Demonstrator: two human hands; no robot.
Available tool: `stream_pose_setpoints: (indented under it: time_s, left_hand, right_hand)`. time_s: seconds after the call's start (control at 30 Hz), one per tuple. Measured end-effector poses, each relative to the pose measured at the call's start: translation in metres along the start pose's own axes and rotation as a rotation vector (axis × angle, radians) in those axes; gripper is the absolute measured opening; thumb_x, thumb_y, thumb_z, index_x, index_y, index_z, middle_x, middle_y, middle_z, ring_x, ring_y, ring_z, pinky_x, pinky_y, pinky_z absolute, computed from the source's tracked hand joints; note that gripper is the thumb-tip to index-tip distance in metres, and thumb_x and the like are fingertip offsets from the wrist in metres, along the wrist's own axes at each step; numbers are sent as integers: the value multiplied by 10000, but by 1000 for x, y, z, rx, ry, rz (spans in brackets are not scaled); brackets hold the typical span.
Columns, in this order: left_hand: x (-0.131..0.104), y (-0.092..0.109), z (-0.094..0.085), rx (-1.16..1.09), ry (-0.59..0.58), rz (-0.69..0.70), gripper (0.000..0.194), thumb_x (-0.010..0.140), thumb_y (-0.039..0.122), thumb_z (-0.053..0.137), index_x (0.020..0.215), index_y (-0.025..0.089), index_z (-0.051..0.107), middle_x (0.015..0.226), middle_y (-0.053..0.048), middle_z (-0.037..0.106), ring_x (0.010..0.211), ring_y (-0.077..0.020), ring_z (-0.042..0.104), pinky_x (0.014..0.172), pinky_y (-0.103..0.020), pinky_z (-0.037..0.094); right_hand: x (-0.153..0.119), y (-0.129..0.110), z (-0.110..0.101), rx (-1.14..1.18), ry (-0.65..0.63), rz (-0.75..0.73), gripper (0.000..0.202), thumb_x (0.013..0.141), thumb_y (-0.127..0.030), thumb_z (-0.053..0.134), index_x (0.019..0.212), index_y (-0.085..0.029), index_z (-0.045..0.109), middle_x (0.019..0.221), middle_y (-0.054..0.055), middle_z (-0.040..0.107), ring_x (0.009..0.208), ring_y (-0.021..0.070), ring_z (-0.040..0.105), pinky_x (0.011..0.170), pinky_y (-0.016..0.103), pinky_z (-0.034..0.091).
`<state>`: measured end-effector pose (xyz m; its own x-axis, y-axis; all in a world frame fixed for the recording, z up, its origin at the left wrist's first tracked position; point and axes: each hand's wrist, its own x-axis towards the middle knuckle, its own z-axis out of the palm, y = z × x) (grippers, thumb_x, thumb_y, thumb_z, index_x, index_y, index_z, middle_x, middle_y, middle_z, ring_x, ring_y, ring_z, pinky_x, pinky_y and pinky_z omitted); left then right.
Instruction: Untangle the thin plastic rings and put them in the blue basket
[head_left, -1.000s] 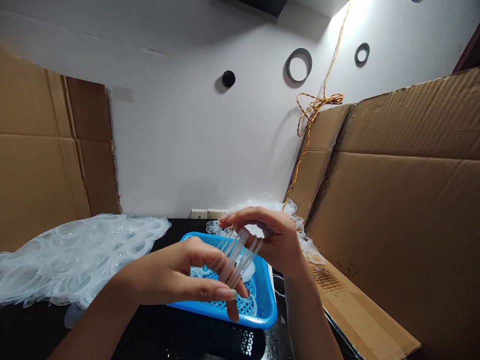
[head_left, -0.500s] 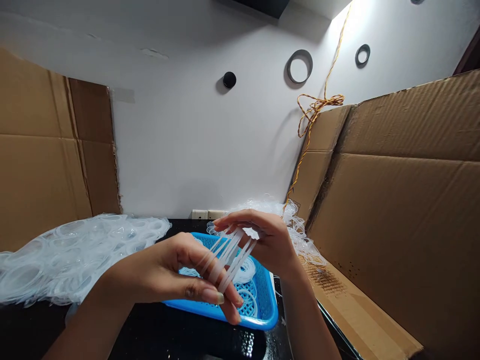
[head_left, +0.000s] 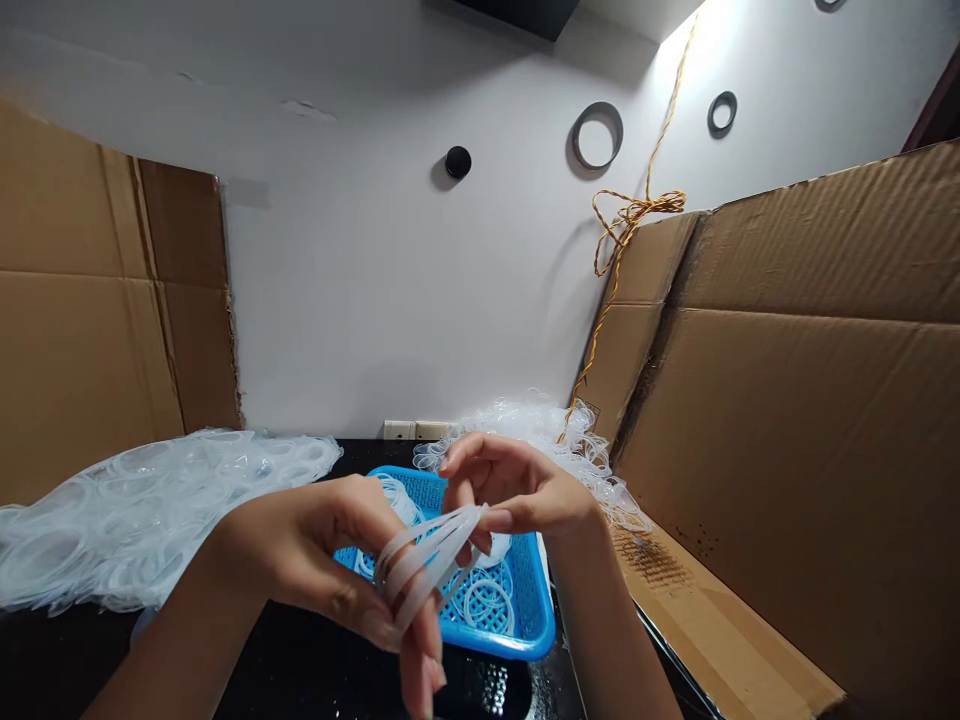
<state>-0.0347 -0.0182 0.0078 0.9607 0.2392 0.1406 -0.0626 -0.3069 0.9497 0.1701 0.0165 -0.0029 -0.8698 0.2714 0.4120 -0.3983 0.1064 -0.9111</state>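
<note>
Several translucent white rubber rings point(head_left: 431, 555) are looped around the fingers of my left hand point(head_left: 337, 550), and they stretch across to my right hand point(head_left: 525, 490). My right thumb and a finger pinch the rings' far end together into a point. The left thumb presses close to the fingers that carry the loops. Beneath both hands stands a blue plastic basket point(head_left: 544, 610) with a perforated bottom. Inside it lie more loose white rings point(head_left: 487, 605), partly covered by my hands.
A wide heap of clear rings point(head_left: 150, 510) spreads on the black tabletop at left; another tangled pile point(head_left: 592, 450) sits behind the basket. Cardboard panels point(head_left: 810, 420) stand on both sides. A twisted yellow cord point(head_left: 619, 240) hangs down the wall near a white socket point(head_left: 400, 430).
My right hand has gone from holding the rings spread out on its fingers to pinching their end together. The left fingers have tipped downward.
</note>
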Motion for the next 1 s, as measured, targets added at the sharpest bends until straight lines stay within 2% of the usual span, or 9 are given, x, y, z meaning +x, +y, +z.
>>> stream_pose_setpoints:
  time_s: [0.23,0.33,0.43,0.53,0.63,0.8,0.83,0.93,1.0]
  left_hand:
    - [-8,-19,-19,-144,-88,35,242,765,364,613,916,224,740,758,-136,737,599,-245,698,493,-274,532]
    - [-5,-23,-26,-218,-68,68,278,758,433,605,917,243,732,639,-90,717,491,-212,667,507,-295,529]
    - [-2,-24,-29,-150,12,60,380,761,526,565,892,211,733,618,-88,702,536,-216,665,651,-361,536]
    - [3,-26,-31,-31,133,58,455,715,577,592,877,171,718,703,-107,709,695,-245,666,743,-381,511]
    - [8,-26,-33,-51,263,74,418,747,537,592,883,152,679,751,-74,694,726,-208,649,733,-343,504]
    - [15,-17,-26,78,878,137,205,842,376,547,903,186,595,840,-32,655,818,-165,609,762,-286,465]
    - [16,-13,-22,121,954,144,198,845,374,542,920,193,572,831,-29,654,828,-171,605,759,-290,458]
    - [19,-6,-5,245,1011,102,316,858,434,493,1089,218,502,837,-39,668,850,-202,594,786,-332,425]
    - [21,-3,5,418,1122,46,392,846,455,502,1184,260,467,930,-38,654,947,-221,559,865,-358,376]
  right_hand:
    - [10,9,5,184,-12,22,331,669,-261,722,939,-202,540,601,-48,616,558,130,645,610,279,546]
    - [10,10,7,185,-24,9,312,679,-252,715,936,-202,546,627,-40,642,589,130,659,633,284,553]
    - [9,10,8,132,21,69,368,650,-284,739,953,-198,549,635,-34,650,566,125,654,537,237,544]
    - [10,8,8,71,99,127,416,619,-330,762,950,-188,554,612,-42,644,490,111,632,464,203,516]
    - [12,6,7,94,229,90,398,593,-306,787,909,-189,575,602,-51,650,457,91,617,491,204,530]
    - [15,3,3,33,518,-44,391,636,-277,761,978,-212,586,719,-18,687,615,123,674,606,244,566]
    - [15,3,2,4,568,-71,410,652,-281,748,1019,-212,579,755,0,695,665,139,682,640,263,570]
    - [15,2,2,-38,608,-120,484,702,-259,701,1151,-208,528,898,57,707,783,174,687,732,313,567]
    - [14,1,3,-53,584,-138,500,745,-244,654,1215,-210,486,1007,82,690,866,188,678,810,347,547]
